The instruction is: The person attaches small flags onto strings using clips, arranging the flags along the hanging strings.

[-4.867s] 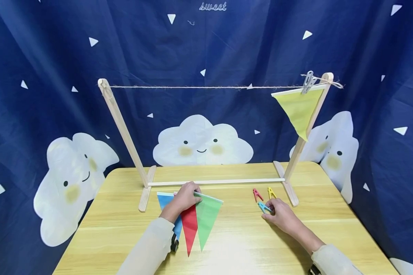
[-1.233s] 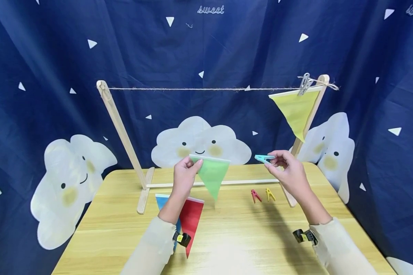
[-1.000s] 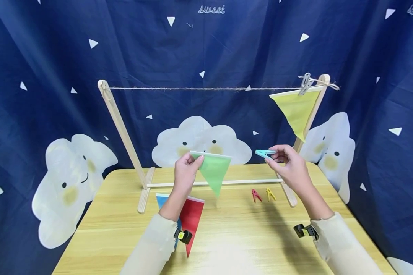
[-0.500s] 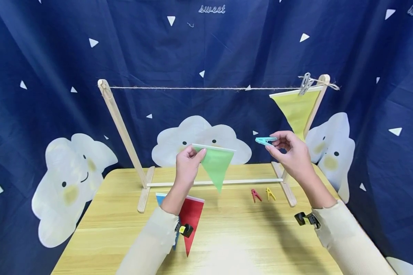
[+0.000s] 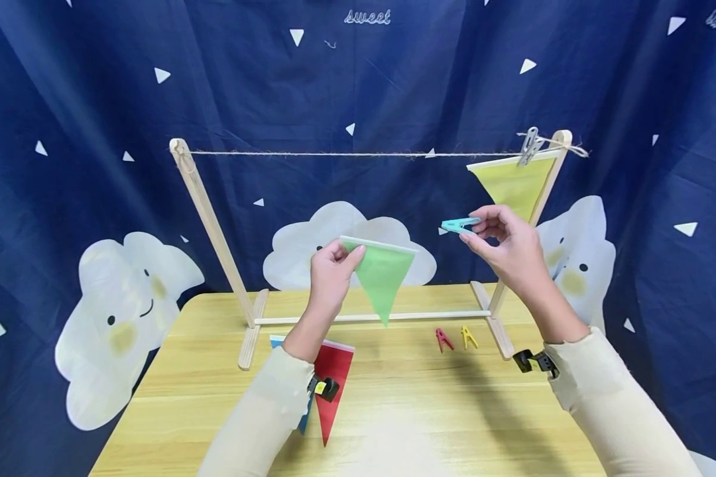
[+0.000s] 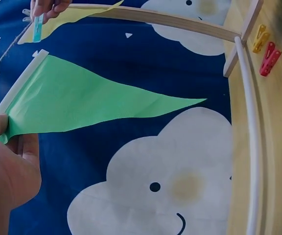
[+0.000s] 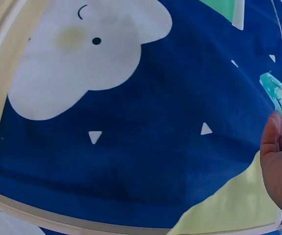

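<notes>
My left hand [image 5: 331,275] pinches a green triangular pennant [image 5: 384,275] by the left end of its white top edge, and the point hangs down. To the right, my right hand [image 5: 510,245] holds a light-blue clothespin [image 5: 458,226] between thumb and fingers, its nose toward the left. Both are raised in front of the wooden stand, lower than the string [image 5: 334,154] in the head view. A grey clothespin [image 5: 531,146] fixes a yellow pennant [image 5: 519,182] to the string's right end; my right hand covers its lower tip.
Blue [image 5: 305,424] and red [image 5: 334,371] pennants lie on the table [image 5: 203,397], partly behind my left forearm. Red [image 5: 444,340] and yellow [image 5: 469,337] clothespins lie near the stand's right foot [image 5: 501,331]. The left post [image 5: 211,225] holds the string's other end.
From the table, both hands have risen: the left with the green pennant taken from beside the red one, the right with the light-blue clothespin. Over the last second both keep moving upward.
</notes>
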Action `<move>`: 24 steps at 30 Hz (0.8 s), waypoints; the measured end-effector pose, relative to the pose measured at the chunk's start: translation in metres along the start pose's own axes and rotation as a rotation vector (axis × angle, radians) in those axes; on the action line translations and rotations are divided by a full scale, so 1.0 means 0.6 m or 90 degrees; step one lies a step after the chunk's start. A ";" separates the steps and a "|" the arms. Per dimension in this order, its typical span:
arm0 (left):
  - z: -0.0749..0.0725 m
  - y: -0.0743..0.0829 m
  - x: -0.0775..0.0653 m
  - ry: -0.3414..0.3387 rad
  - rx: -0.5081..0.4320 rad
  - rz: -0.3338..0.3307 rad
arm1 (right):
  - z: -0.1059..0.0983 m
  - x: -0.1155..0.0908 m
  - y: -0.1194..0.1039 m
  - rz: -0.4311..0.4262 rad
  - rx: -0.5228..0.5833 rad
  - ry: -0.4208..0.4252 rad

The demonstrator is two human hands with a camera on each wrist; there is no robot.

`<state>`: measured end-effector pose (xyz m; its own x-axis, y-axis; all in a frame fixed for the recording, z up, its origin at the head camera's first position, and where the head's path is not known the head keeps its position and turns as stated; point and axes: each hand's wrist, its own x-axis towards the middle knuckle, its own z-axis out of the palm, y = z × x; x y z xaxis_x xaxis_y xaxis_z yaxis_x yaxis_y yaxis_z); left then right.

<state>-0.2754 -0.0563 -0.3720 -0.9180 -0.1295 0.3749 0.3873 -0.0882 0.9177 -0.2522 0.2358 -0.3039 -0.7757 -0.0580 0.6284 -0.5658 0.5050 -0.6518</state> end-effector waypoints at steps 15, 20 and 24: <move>0.020 0.035 0.021 -0.018 0.013 0.051 | -0.025 0.043 -0.034 -0.013 -0.052 0.028; 0.026 0.052 0.032 -0.022 0.021 0.074 | -0.031 0.058 -0.046 -0.028 -0.065 0.027; 0.029 0.063 0.038 -0.027 0.040 0.083 | -0.036 0.069 -0.055 -0.039 -0.067 0.032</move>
<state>-0.2834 -0.0457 -0.3266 -0.8633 -0.0944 0.4957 0.4988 -0.0110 0.8666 -0.2594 0.2353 -0.2470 -0.7238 -0.0494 0.6882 -0.5774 0.5894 -0.5649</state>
